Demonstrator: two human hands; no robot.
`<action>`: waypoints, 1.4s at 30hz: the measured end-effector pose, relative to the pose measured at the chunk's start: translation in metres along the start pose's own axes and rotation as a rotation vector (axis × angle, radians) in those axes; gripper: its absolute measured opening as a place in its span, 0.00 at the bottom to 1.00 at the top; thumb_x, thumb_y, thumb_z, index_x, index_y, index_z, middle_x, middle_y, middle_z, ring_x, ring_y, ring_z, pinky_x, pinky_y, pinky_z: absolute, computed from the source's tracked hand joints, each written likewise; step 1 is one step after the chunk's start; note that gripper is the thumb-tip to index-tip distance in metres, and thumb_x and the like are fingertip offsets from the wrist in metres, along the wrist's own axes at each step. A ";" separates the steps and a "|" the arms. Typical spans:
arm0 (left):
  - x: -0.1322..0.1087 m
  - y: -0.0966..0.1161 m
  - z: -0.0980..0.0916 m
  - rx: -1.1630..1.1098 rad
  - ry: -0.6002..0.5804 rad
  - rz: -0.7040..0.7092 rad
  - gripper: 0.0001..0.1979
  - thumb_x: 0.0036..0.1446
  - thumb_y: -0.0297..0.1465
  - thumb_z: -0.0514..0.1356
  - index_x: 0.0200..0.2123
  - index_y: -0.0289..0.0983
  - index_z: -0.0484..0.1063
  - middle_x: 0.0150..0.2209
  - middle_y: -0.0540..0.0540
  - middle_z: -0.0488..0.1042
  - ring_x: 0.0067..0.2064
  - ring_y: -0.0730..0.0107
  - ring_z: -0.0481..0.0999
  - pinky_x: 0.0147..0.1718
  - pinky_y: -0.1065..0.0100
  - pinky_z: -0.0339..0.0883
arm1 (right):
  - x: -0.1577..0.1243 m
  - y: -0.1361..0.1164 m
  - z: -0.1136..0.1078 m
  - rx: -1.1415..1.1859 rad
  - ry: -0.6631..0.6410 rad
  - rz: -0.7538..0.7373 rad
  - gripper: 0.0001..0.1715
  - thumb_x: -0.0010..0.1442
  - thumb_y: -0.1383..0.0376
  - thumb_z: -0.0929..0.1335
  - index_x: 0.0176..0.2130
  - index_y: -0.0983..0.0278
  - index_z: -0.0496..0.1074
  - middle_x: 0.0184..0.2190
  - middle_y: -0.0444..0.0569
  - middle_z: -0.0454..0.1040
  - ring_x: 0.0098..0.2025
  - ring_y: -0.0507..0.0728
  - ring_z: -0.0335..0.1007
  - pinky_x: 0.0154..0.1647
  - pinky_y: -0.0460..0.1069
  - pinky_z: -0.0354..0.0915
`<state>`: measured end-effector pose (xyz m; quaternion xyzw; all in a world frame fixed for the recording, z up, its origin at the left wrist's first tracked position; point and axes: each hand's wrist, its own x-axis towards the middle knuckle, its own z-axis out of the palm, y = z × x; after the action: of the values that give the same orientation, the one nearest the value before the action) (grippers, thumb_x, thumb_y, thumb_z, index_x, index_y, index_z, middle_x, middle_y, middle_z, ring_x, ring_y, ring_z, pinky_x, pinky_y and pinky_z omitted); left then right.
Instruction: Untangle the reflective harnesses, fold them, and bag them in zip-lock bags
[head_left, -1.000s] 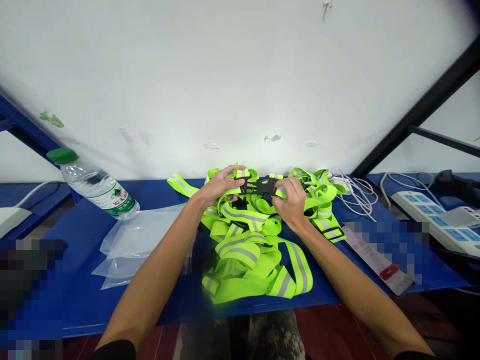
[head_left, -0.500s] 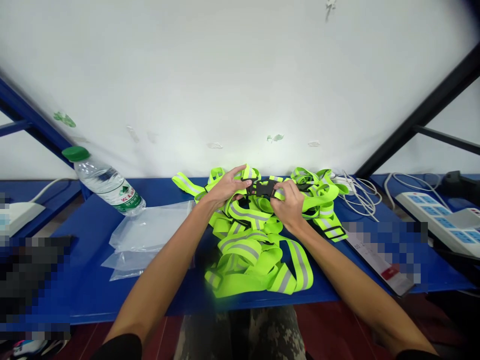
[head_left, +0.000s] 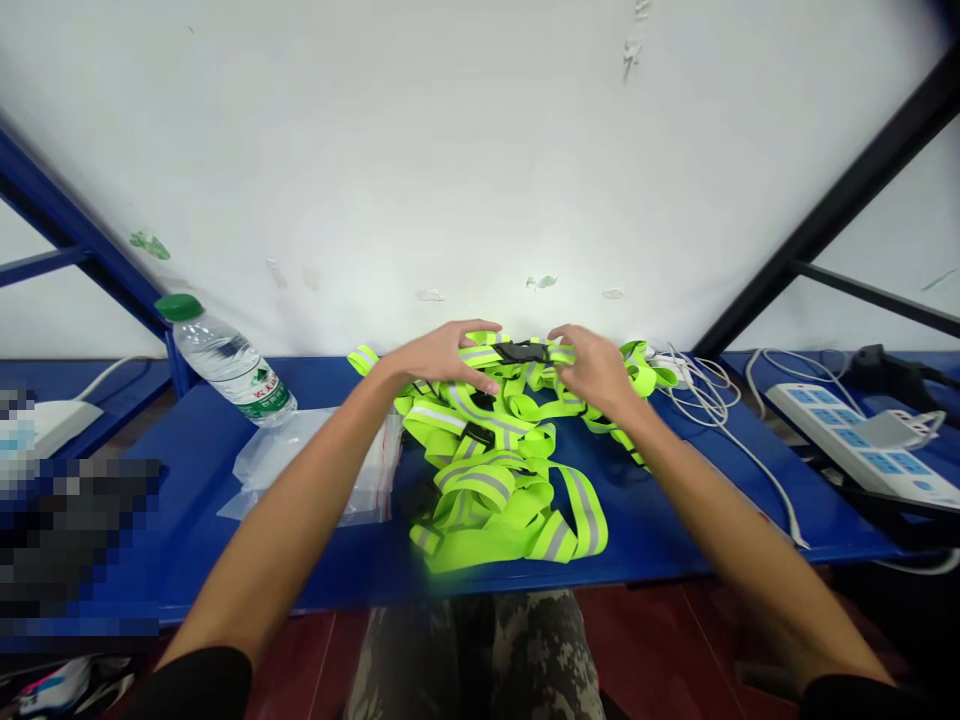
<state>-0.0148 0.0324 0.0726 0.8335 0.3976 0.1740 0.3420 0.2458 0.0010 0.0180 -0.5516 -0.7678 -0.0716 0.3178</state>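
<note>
Straps [head_left: 491, 488] on blue tabletop [head_left: 652, 535], white wall [head_left: 420, 150]

Neon-yellow straps [head_left: 491, 535] with grey stripes lie looped and tangled across the table [head_left: 345, 578]; at their far side, a black buckle [head_left: 523, 352], seemingly joined, sits level between two strap lengths

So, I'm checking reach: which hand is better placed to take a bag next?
Probably the left hand: its forearm crosses over the bags, on its own side. The right hand is farther off, across the straps.
</note>
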 end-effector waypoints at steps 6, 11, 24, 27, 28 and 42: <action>-0.008 0.021 -0.062 0.052 0.308 -0.063 0.31 0.49 0.37 0.68 0.57 0.37 0.70 0.32 0.45 0.74 0.34 0.66 0.74 0.37 0.64 0.66 | 0.046 0.036 -0.085 0.271 -0.106 0.218 0.08 0.49 0.71 0.72 0.33 0.63 0.77 0.28 0.48 0.76 0.29 0.56 0.70 0.32 0.52 0.67; -0.011 0.024 -0.079 -0.061 0.522 -0.159 0.21 0.47 0.36 0.69 0.45 0.35 0.76 0.24 0.50 0.66 0.27 0.73 0.68 0.31 0.67 0.66 | 0.055 0.042 -0.114 0.766 0.009 0.522 0.09 0.49 0.77 0.71 0.29 0.65 0.75 0.24 0.48 0.75 0.27 0.55 0.72 0.33 0.52 0.71; -0.015 0.017 -0.116 0.093 0.122 -0.388 0.11 0.38 0.37 0.69 0.23 0.36 0.75 0.25 0.43 0.74 0.32 0.61 0.77 0.34 0.63 0.74 | 0.055 0.059 -0.131 0.978 -0.203 0.488 0.24 0.48 0.52 0.78 0.24 0.70 0.75 0.18 0.48 0.71 0.16 0.47 0.61 0.12 0.44 0.58; -0.019 0.017 -0.119 -0.091 0.057 -0.337 0.12 0.42 0.33 0.66 0.33 0.37 0.80 0.37 0.42 0.79 0.44 0.58 0.79 0.44 0.62 0.74 | 0.052 0.061 -0.134 0.942 -0.091 0.446 0.29 0.42 0.45 0.79 0.22 0.67 0.73 0.16 0.44 0.67 0.16 0.46 0.57 0.12 0.43 0.54; -0.021 0.017 -0.120 -0.161 0.020 -0.308 0.14 0.43 0.32 0.65 0.36 0.38 0.80 0.39 0.44 0.79 0.45 0.58 0.78 0.47 0.62 0.73 | 0.051 0.061 -0.136 0.944 -0.086 0.415 0.29 0.39 0.45 0.79 0.22 0.66 0.73 0.15 0.43 0.66 0.16 0.46 0.58 0.12 0.43 0.54; -0.016 0.018 -0.124 0.246 0.303 -0.400 0.13 0.39 0.39 0.70 0.20 0.36 0.75 0.18 0.46 0.65 0.24 0.65 0.71 0.25 0.65 0.68 | 0.047 0.061 -0.159 0.612 0.210 0.240 0.12 0.45 0.66 0.79 0.27 0.68 0.76 0.19 0.47 0.73 0.20 0.50 0.67 0.24 0.50 0.67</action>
<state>-0.0846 0.0651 0.1728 0.7383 0.6189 0.1759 0.2024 0.3567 -0.0108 0.1554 -0.5066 -0.6466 0.1435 0.5519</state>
